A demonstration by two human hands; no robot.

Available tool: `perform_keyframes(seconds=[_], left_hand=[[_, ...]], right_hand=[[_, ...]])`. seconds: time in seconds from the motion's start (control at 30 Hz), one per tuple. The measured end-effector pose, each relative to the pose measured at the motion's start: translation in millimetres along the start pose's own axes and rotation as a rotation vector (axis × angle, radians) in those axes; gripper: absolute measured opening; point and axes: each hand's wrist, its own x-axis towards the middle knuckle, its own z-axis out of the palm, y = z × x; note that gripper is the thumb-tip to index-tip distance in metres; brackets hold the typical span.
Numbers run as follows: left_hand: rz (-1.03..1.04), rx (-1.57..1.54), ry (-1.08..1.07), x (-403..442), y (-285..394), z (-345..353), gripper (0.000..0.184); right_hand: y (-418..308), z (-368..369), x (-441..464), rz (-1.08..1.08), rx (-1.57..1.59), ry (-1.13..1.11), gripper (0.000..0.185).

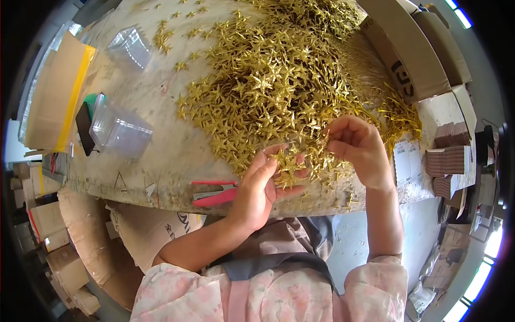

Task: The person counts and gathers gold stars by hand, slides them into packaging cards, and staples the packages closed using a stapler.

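My left hand (261, 185) is cupped palm up at the front of the table, with a few gold glitter stars (289, 165) held between its thumb and fingers. To its right, my right hand (360, 150) is raised with thumb and forefinger pinched together. A small gold bit shows at those fingertips, too small to name. A large heap of gold stars (268, 91) lies just beyond both hands. Pink-handled cutters (217, 194) rest beside my left wrist, partly hidden by it.
Clear plastic tubs (123, 131) and a dark phone-like slab (85, 129) lie on the left, near an open cardboard box (56, 96). Gold ribbon strands (402, 115) spill at right beside cardboard boxes (410, 48) and stacked striped cards (448, 161). Another carton (153, 231) stands below the table edge.
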Motion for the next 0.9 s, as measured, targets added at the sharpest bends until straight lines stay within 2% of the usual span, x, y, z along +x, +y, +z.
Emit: perform_keyframes(seconds=[0.17, 0.2, 0.27, 0.47, 0.57, 0.9], left_hand=[[0.034, -0.027, 0.010, 1, -3, 1, 0.054], [0.034, -0.045, 0.001, 1, -3, 1, 0.051], [0.033, -0.084, -0.018, 1, -4, 0, 0.046], [0.046, -0.076, 0.006, 0, -9, 0, 0.047], [0.057, -0.023, 0.050, 0, -8, 0, 0.059], [0.057, -0.009, 0.057, 1, -12, -2, 0.059]], right_hand=[[-10, 22, -9, 0.080, -0.114, -0.001, 0.022], [-9, 26, -10, 0.085, -0.151, 0.016, 0.022], [-7, 34, -10, 0.069, -0.163, 0.015, 0.022], [6, 50, -8, 0.011, -0.257, 0.057, 0.022], [13, 54, -9, 0.005, -0.254, 0.071, 0.022], [19, 53, -11, -0.008, -0.270, 0.101, 0.023]])
